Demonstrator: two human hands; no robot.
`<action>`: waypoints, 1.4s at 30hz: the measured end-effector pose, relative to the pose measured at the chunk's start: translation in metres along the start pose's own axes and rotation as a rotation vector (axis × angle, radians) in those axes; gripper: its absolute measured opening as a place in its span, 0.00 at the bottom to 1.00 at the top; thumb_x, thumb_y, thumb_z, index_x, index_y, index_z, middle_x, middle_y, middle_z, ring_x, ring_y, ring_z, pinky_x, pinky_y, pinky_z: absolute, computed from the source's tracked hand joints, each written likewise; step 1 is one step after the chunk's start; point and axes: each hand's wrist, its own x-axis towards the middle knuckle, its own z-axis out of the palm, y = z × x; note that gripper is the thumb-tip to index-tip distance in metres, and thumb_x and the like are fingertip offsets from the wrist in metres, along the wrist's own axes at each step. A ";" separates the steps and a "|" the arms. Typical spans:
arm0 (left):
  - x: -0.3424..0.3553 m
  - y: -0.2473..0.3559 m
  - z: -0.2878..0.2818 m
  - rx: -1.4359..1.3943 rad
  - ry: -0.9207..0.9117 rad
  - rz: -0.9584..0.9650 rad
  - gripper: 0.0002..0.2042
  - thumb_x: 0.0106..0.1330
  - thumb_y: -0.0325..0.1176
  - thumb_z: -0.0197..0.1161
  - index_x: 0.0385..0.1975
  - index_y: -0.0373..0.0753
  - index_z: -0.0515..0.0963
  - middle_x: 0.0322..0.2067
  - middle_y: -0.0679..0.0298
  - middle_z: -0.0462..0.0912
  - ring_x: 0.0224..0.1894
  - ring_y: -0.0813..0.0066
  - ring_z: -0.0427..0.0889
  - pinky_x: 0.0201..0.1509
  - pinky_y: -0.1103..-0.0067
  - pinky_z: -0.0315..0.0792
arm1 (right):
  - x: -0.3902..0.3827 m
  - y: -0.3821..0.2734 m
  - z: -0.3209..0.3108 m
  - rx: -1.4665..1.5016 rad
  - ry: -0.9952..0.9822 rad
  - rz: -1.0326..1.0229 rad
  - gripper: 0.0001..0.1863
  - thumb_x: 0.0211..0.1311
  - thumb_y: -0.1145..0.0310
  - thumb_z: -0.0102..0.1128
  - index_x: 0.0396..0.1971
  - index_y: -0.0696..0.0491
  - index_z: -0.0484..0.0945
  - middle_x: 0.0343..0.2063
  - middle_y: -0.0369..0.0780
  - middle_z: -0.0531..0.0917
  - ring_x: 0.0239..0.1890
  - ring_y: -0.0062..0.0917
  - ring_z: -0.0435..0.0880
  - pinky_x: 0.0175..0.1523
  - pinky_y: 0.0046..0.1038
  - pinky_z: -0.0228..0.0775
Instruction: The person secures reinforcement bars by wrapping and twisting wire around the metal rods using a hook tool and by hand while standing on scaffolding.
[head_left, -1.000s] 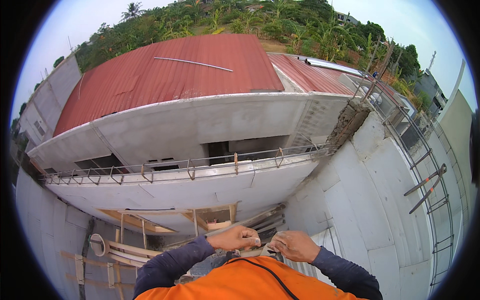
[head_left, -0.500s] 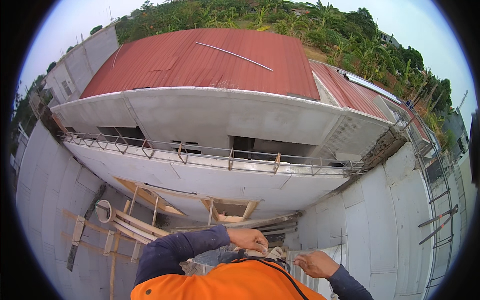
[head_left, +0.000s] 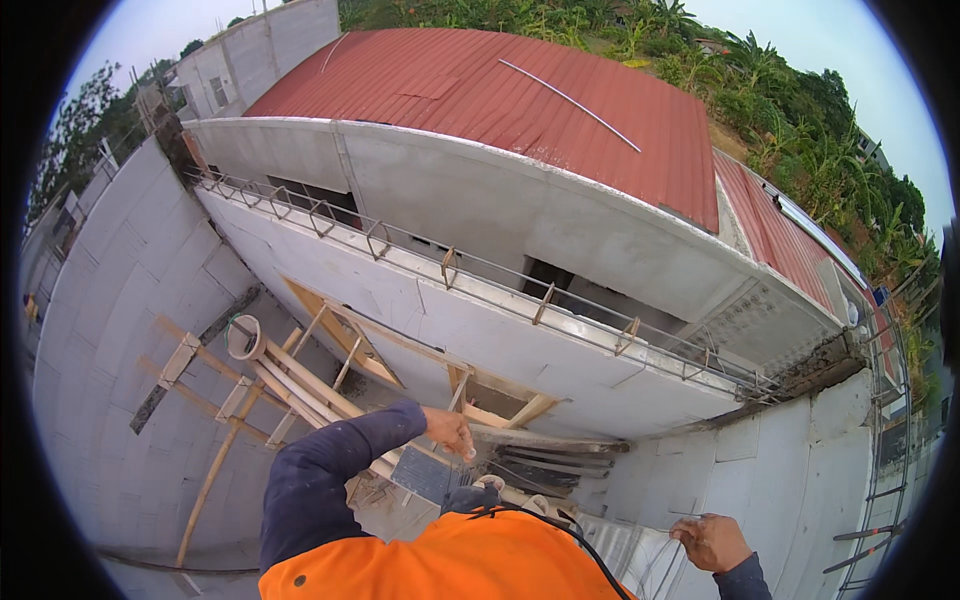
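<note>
My left hand is held out in front of my orange top, its fingers drawn together in a pinch. A pale speck shows at the fingertips, too small to name. Lower and farther right, my right hand is closed, its fingers curled around thin wire. Several fine strands hang and curve to the left of that hand. The two hands are well apart. Dark sleeves cover both forearms.
A steel rebar cage runs along the top of the pale block wall ahead. Plastic pipes and a timber frame stand at left. Bolt cutters or similar long-handled tool hang at right. Beyond is a red metal roof.
My hands have separated from close together at my chest: the left moved left and up, the right moved right. The view has turned and tilted.
</note>
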 end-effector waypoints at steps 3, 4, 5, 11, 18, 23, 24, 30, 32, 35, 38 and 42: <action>-0.011 -0.028 0.003 -0.114 0.313 0.081 0.14 0.71 0.48 0.67 0.43 0.46 0.91 0.26 0.71 0.83 0.30 0.83 0.75 0.43 0.75 0.71 | 0.000 0.026 0.003 -0.018 0.075 -0.005 0.07 0.70 0.65 0.55 0.37 0.43 0.84 0.29 0.36 0.88 0.32 0.39 0.85 0.38 0.39 0.78; -0.009 -0.019 -0.001 -0.207 0.335 0.063 0.14 0.71 0.48 0.68 0.42 0.45 0.91 0.26 0.72 0.82 0.30 0.84 0.73 0.41 0.77 0.69 | -0.008 0.037 0.011 0.075 0.106 0.014 0.07 0.72 0.64 0.54 0.37 0.44 0.83 0.28 0.38 0.87 0.32 0.40 0.85 0.38 0.41 0.77; -0.010 -0.006 -0.008 -0.292 0.347 0.046 0.14 0.71 0.47 0.68 0.42 0.43 0.91 0.26 0.73 0.82 0.30 0.85 0.72 0.38 0.78 0.68 | -0.014 0.042 0.010 0.078 0.103 0.041 0.09 0.74 0.63 0.53 0.39 0.44 0.83 0.28 0.40 0.86 0.32 0.41 0.85 0.39 0.42 0.77; 0.001 -0.002 -0.016 -0.483 0.386 0.061 0.14 0.72 0.43 0.68 0.34 0.37 0.88 0.21 0.77 0.73 0.23 0.86 0.64 0.29 0.82 0.57 | -0.027 0.078 0.019 0.701 0.011 0.184 0.21 0.81 0.52 0.43 0.44 0.52 0.80 0.40 0.44 0.84 0.45 0.41 0.81 0.54 0.40 0.72; 0.072 0.023 -0.028 0.074 0.381 0.173 0.11 0.75 0.34 0.64 0.33 0.32 0.84 0.26 0.72 0.79 0.30 0.83 0.72 0.35 0.80 0.67 | -0.118 0.036 0.146 1.138 0.272 0.493 0.21 0.81 0.51 0.46 0.39 0.51 0.81 0.37 0.40 0.84 0.44 0.32 0.80 0.54 0.36 0.70; 0.083 0.042 -0.036 0.348 0.234 0.223 0.11 0.75 0.33 0.63 0.32 0.32 0.82 0.24 0.70 0.76 0.31 0.82 0.70 0.37 0.80 0.68 | -0.160 -0.014 0.234 1.218 0.439 0.859 0.21 0.77 0.50 0.47 0.40 0.49 0.84 0.41 0.44 0.86 0.45 0.37 0.82 0.56 0.37 0.71; 0.084 0.061 -0.039 0.446 0.201 0.208 0.11 0.75 0.33 0.63 0.33 0.32 0.83 0.24 0.68 0.77 0.31 0.82 0.71 0.37 0.80 0.69 | -0.164 -0.032 0.250 1.231 0.473 0.932 0.21 0.77 0.51 0.47 0.40 0.49 0.84 0.40 0.44 0.86 0.44 0.37 0.82 0.56 0.37 0.71; 0.117 0.107 -0.063 0.342 0.065 0.332 0.09 0.73 0.28 0.60 0.45 0.34 0.85 0.31 0.54 0.82 0.33 0.65 0.82 0.42 0.71 0.76 | -0.170 -0.055 0.251 1.157 0.538 1.234 0.19 0.76 0.55 0.46 0.37 0.52 0.82 0.30 0.44 0.82 0.37 0.36 0.81 0.47 0.39 0.72; 0.126 0.133 -0.085 0.731 0.037 0.447 0.15 0.66 0.24 0.62 0.52 0.39 0.85 0.38 0.51 0.86 0.40 0.52 0.85 0.49 0.66 0.78 | -0.178 -0.046 0.224 1.194 0.512 1.222 0.19 0.76 0.55 0.48 0.35 0.54 0.81 0.26 0.43 0.78 0.30 0.33 0.76 0.43 0.36 0.70; 0.161 0.115 -0.110 0.845 0.075 0.385 0.11 0.66 0.28 0.62 0.46 0.36 0.87 0.44 0.48 0.88 0.49 0.45 0.85 0.56 0.61 0.78 | -0.175 -0.044 0.195 1.195 0.494 1.218 0.18 0.76 0.57 0.50 0.35 0.56 0.80 0.23 0.37 0.74 0.28 0.24 0.73 0.38 0.30 0.67; 0.175 0.101 -0.104 1.106 0.085 0.367 0.13 0.67 0.28 0.61 0.48 0.42 0.86 0.51 0.55 0.87 0.51 0.54 0.85 0.58 0.62 0.77 | -0.161 -0.034 0.155 1.192 0.445 1.161 0.13 0.74 0.63 0.54 0.36 0.57 0.81 0.24 0.39 0.78 0.28 0.27 0.75 0.39 0.31 0.69; 0.144 0.062 -0.082 1.280 0.105 0.380 0.19 0.65 0.29 0.64 0.57 0.48 0.82 0.52 0.64 0.85 0.52 0.61 0.85 0.58 0.64 0.76 | -0.150 -0.005 0.112 0.689 0.444 0.929 0.11 0.75 0.66 0.55 0.35 0.57 0.80 0.27 0.44 0.81 0.30 0.36 0.77 0.39 0.34 0.70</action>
